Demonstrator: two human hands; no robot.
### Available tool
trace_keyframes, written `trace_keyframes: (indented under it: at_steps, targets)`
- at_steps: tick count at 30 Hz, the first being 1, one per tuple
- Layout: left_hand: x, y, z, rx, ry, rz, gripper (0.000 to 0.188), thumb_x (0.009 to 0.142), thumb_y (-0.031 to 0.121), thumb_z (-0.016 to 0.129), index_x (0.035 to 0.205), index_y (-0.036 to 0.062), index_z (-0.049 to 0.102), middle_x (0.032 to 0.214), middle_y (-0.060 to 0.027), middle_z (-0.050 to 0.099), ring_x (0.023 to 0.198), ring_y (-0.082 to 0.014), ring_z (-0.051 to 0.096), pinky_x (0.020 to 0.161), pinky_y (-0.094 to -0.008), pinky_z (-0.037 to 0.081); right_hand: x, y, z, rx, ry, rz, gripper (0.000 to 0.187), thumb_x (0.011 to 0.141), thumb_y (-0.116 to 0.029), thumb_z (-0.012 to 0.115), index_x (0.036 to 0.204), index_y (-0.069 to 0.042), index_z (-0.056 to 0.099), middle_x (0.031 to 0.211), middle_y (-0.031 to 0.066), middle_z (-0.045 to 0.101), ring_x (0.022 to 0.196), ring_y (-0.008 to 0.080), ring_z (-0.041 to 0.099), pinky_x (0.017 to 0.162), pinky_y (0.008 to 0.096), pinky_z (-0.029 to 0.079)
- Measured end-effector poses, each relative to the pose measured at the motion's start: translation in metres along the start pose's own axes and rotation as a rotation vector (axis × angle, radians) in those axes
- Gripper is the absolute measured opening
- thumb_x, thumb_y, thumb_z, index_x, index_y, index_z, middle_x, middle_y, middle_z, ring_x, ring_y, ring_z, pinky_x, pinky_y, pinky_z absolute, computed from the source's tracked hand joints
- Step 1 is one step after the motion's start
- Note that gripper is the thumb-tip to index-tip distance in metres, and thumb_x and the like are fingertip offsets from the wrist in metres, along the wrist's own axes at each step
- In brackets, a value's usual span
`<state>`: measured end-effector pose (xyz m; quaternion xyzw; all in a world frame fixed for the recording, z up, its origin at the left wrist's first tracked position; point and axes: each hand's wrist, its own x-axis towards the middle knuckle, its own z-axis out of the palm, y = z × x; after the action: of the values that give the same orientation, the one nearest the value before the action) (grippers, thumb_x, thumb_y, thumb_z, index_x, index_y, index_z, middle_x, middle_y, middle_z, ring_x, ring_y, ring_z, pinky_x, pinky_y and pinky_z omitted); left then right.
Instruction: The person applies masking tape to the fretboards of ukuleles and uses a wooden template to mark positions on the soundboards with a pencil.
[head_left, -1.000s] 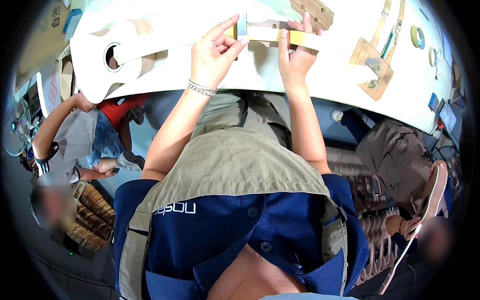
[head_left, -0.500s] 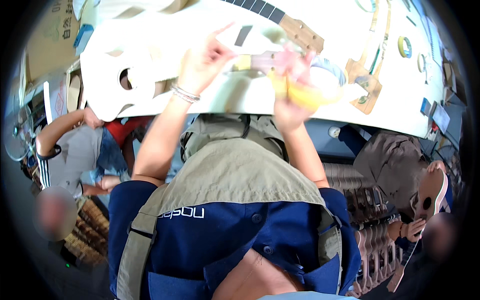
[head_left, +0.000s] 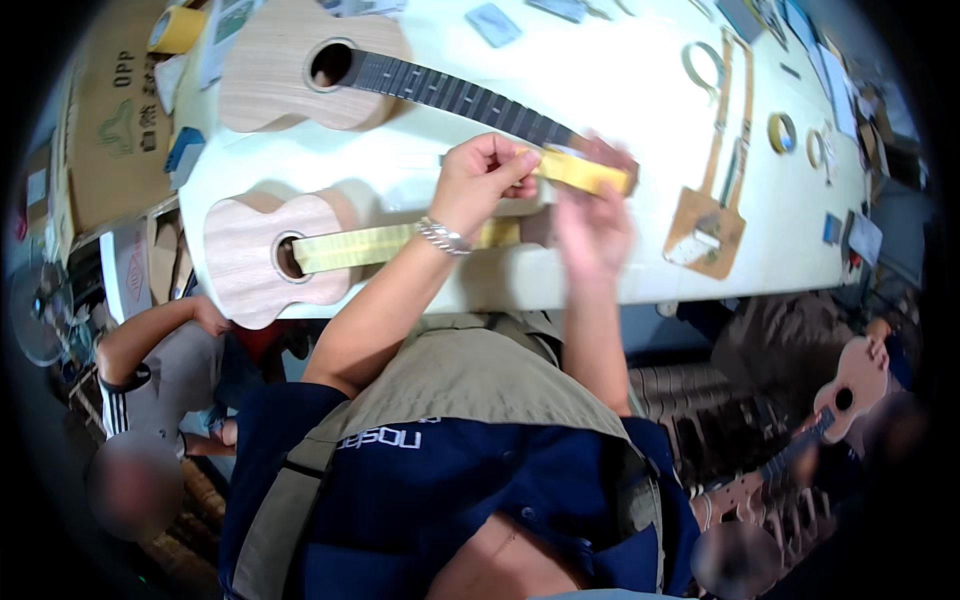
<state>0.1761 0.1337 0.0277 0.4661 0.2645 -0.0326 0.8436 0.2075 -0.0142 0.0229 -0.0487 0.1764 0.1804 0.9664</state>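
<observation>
A roll of yellow tape (head_left: pixel 592 174) is gripped in my right hand (head_left: pixel 597 232), whose fingers are smeared by motion. My left hand (head_left: pixel 472 188) pinches the end of that tape beside the roll. Below both hands lies a small unfinished ukulele (head_left: pixel 265 262), its fretboard (head_left: pixel 365 248) covered with yellow tape. My left forearm crosses over its neck, and my hands partly hide its head end. Farther back, a second pale wooden ukulele (head_left: pixel 265 65) shows a dark bare fretboard (head_left: pixel 450 98); its headstock is partly behind the tape roll and my right hand.
On the white table (head_left: pixel 620 75) at right are a long wooden piece with a wide end (head_left: pixel 708 240) and tape rolls (head_left: pixel 782 133). A cardboard box (head_left: pixel 115 150) and a blue block (head_left: pixel 185 155) stand left. Co-workers sit either side; the right one holds a ukulele (head_left: pixel 860 385).
My hands have drawn closer together, the left moving right to the tape roll. The view has shifted, and the picture is less washed out, with more of the far ukulele in sight.
</observation>
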Motion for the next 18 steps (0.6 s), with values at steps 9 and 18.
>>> trace_keyframes:
  at_steps: [9,18]
  targets:
    - [0.061,0.121,-0.177,1.214,0.386,0.653,0.019,0.077,0.021,0.074,0.079,0.0025,0.07,0.082,-0.0028,0.066,0.073,-0.0085,0.057,0.068,-0.0241,0.046,0.019,-0.097,-0.031,-1.785,0.015,-0.888,0.067,0.087,-0.014,0.059,0.142,0.004,0.023,0.126,0.0179,0.054,0.128,0.0342,0.041,0.111,0.0471,0.023]
    - [0.075,0.122,-0.172,0.965,0.435,0.394,0.054,0.079,0.015,0.074,0.128,0.0044,0.054,0.072,0.0029,0.062,0.062,-0.0026,0.05,0.059,-0.0174,0.045,0.03,-0.103,-0.046,-2.014,0.218,-0.605,0.037,0.086,-0.016,0.065,0.116,-0.001,0.049,0.139,0.0246,0.022,0.131,0.025,0.02,0.101,0.0358,0.039]
